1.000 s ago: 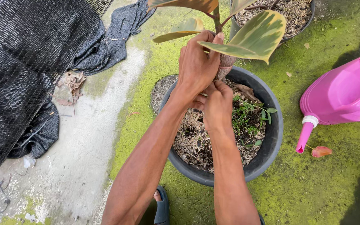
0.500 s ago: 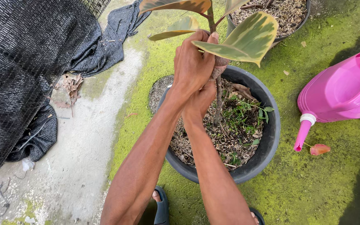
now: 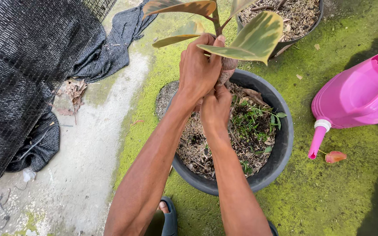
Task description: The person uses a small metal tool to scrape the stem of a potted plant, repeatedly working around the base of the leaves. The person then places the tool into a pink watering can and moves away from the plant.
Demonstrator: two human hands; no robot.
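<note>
- Gripping with both hands, I have my fingers wrapped round the stem of a plant that stands over a black pot.
- My left hand is the upper one: its fingers are curled tight about the stem just below the leaves, thumb tip up against the stalk.
- My right hand sits directly beneath it, touching it, fingers closed lower down; I cannot tell exactly what they clasp, since the left hand and the hand's own back hide the fingertips.
- The plant has broad leaves mottled green and yellow, spreading left and right above my hands; its brownish base shows just right of the left hand.
- The black pot lies under my hands, filled with dry brown litter and small green weeds on its right side.
- To the right of the pot, close by but apart, a pink watering can lies with its spout pointing near-left; a reddish leaf rests just beside the spout tip.
- Far behind the plant stands a second pot of dry litter.
- Mossy green ground runs under the pots; to the left is pale concrete, then black netting heaped and hanging.
- My sandalled foot shows at the near edge.
</note>
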